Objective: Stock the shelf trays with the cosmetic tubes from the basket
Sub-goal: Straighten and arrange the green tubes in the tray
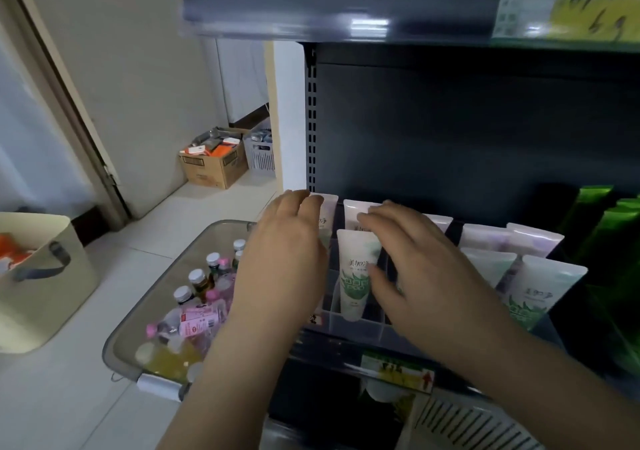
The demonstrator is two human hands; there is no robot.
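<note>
1. The left hand [287, 252], at the centre of the frame, has straight fingers held close together and grips nothing. Its fingertips reach the rear-left tube [329, 211]. The right hand [415, 259], just to its right, lies spread flat over the rows with its thumb just beside the front tube [355, 276]. It holds nothing that I can see. Both look to be squaring up tubes that are already in place.
2. The dark shelf [450, 120] fills the right half of the frame. Green packets [595, 221] stand at its right edge.
3. The basket [124, 342], lower left, sits on the floor against the foot of the shelf, probably to keep the reach short. It holds small capped bottles, some pink and some yellow. No tubes show in it, though the left arm hides part of it.
4. A beige bin [52, 293] at the left edge has something orange in it.
5. A cardboard box [211, 169] and a white slotted crate [259, 162] stand upper left of centre, both filled with stock.
6. The clear divided tray [346, 325] sits on the shelf at centre. Its dividers keep the tubes standing. The cell to the left of the front tube looks unfilled, so stocking seems unfinished.
7. The front tube, green and white, stands upright with its label facing out. Lilac tubes [485, 238] line the row behind it, and another green-and-white tube [543, 287] stands at the right.
</note>
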